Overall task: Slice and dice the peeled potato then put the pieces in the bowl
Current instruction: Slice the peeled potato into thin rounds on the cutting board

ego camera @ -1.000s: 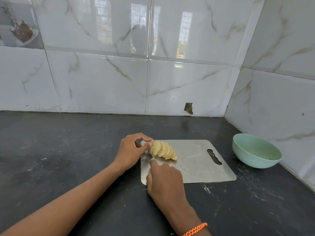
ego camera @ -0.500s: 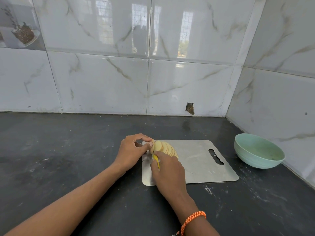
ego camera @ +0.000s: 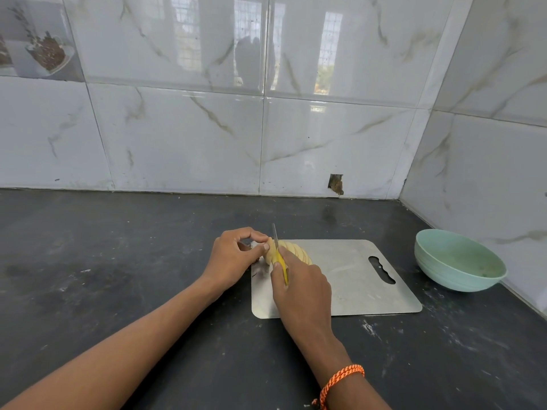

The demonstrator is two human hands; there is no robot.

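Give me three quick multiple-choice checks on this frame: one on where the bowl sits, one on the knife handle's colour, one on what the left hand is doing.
1. Where is the bowl?
A. On the board
B. On the counter, right of the board
C. Left of the left hand

2. What colour is the knife handle?
A. Yellow
B. Black
C. Red

3. What is the left hand doing?
A. Lying flat on the counter
B. Holding the bowl
C. Pinching the uncut end of the potato

Answers:
1 B: the bowl stands on the dark counter past the right edge of the board, near the side wall.
2 A: a yellow handle shows in the right hand.
3 C: its fingertips grip the potato at the end left of the blade, with slices fanned out to the right.
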